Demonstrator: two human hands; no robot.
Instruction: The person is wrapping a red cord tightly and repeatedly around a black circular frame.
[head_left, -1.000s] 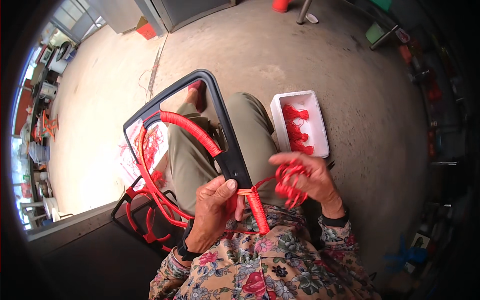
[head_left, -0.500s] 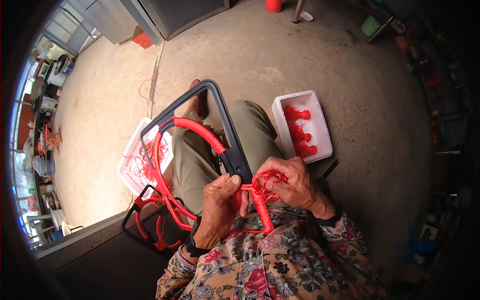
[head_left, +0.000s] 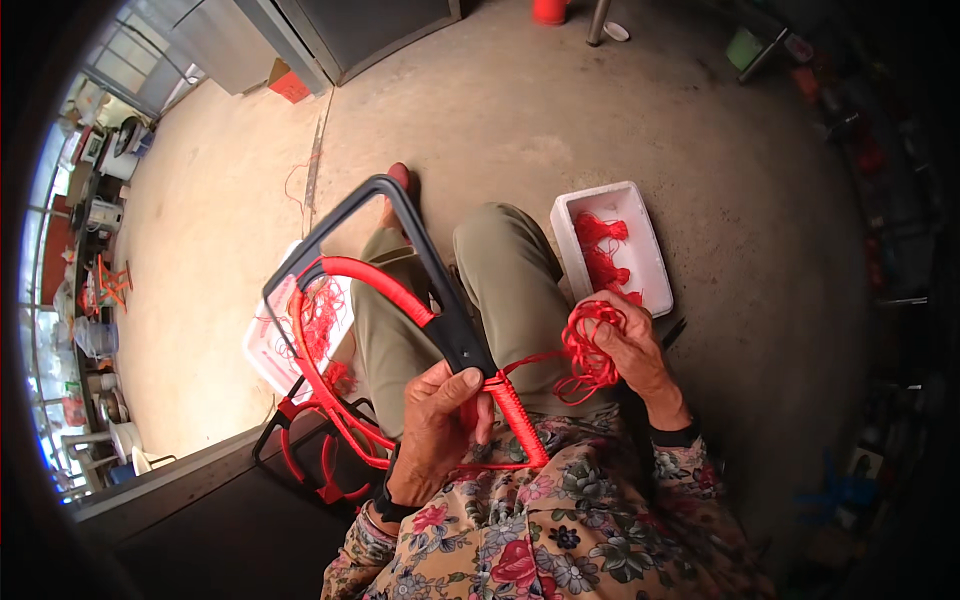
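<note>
A black frame with bars wound in red cord leans across my lap. My left hand is closed around it near the black joint, thumb on top. Just right of that thumb, the straight bar is covered in tight turns of cord. From its top a taut strand runs right to a loose bundle of red cord. My right hand is closed on this bundle, above my right thigh. The palm side of both hands is hidden.
A white foam box with red cord bundles stands on the floor at right. Another white container with tangled red cord is at left. Similar red-and-black frames lie beside my left arm. Cluttered shelves line the far left.
My right hand has moved right, away from the wound bar, drawing the cord bundle along and stretching the strand. The frame has shifted slightly left and tilted; my left hand still grips it.
</note>
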